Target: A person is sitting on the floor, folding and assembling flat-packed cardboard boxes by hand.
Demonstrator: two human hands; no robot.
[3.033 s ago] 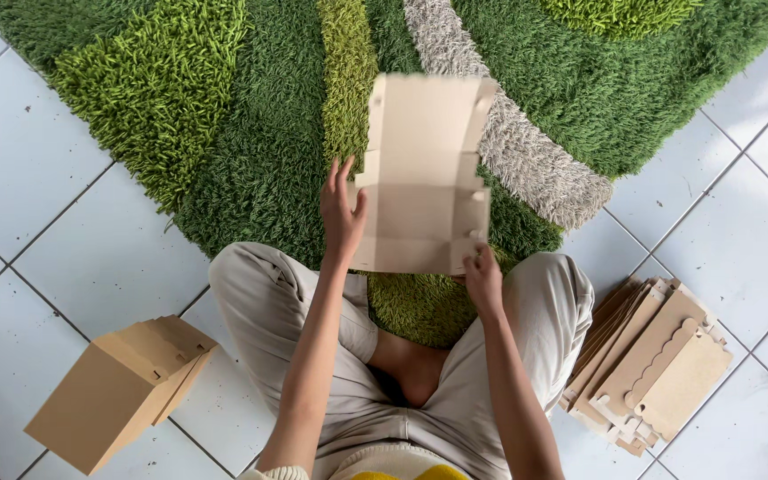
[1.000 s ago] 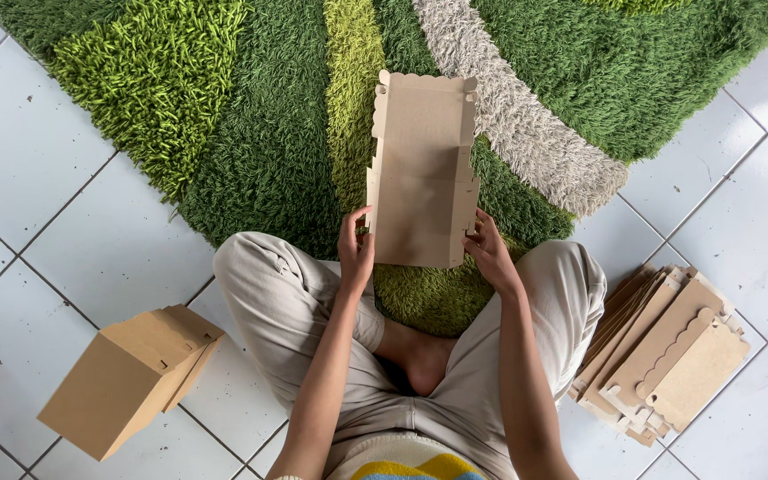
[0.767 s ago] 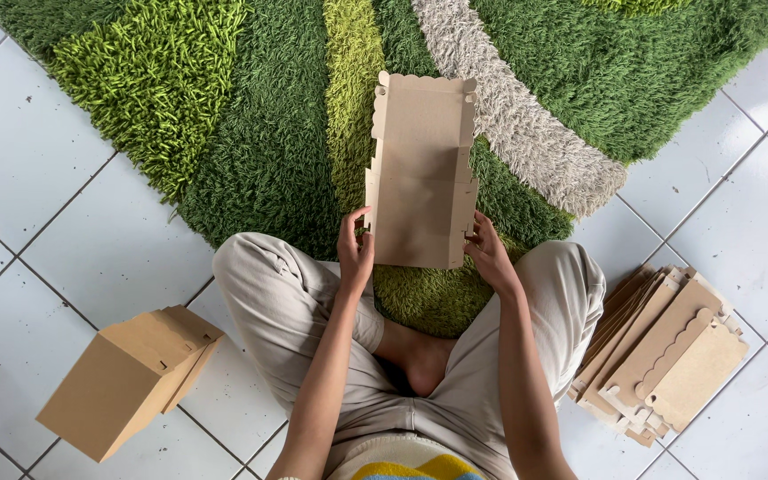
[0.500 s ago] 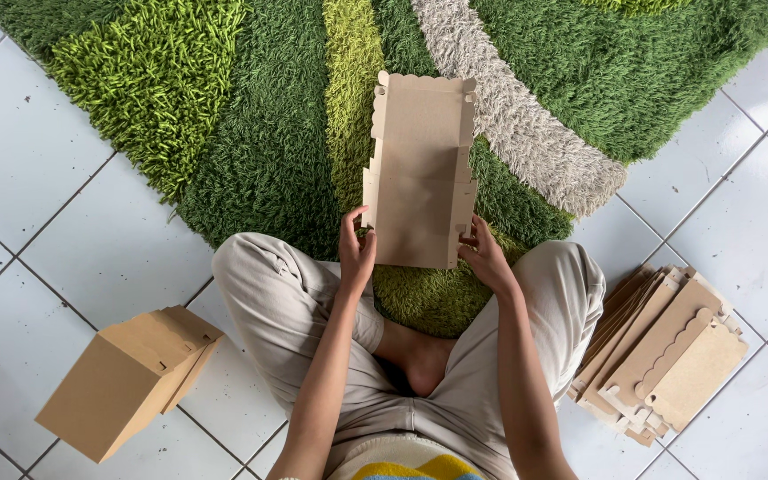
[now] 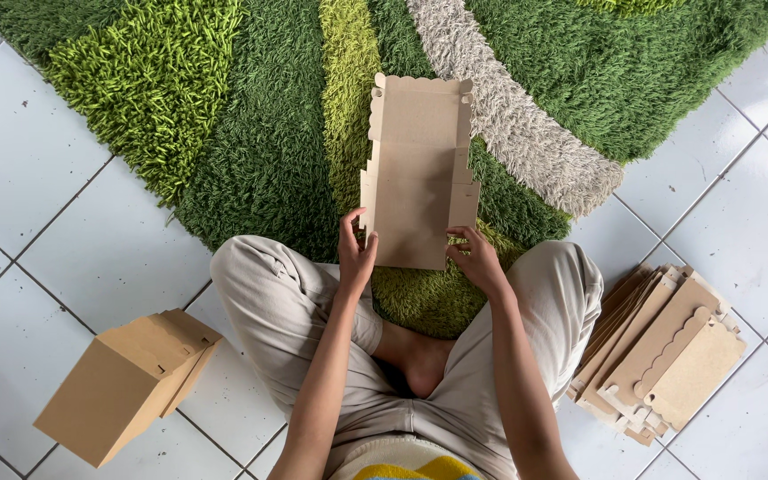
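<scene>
One folded box (image 5: 126, 382) stands finished on the tiles, a fanned stack of flat blanks (image 5: 660, 356) waits unfolded, and the left hand (image 5: 356, 253) and right hand (image 5: 477, 260) each pinch the lower edges of a flat cardboard blank (image 5: 418, 173) above the green rug (image 5: 251, 133), its underside hidden.

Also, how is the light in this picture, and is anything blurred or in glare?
Head view: soft, even daylight; the white floor tiles are bright but show no hard glare; the flat cardboard box blank, held by the left hand and right hand, is sharp; only faint shadows lie beside the folded cardboard box and the stack of cardboard blanks.
</scene>
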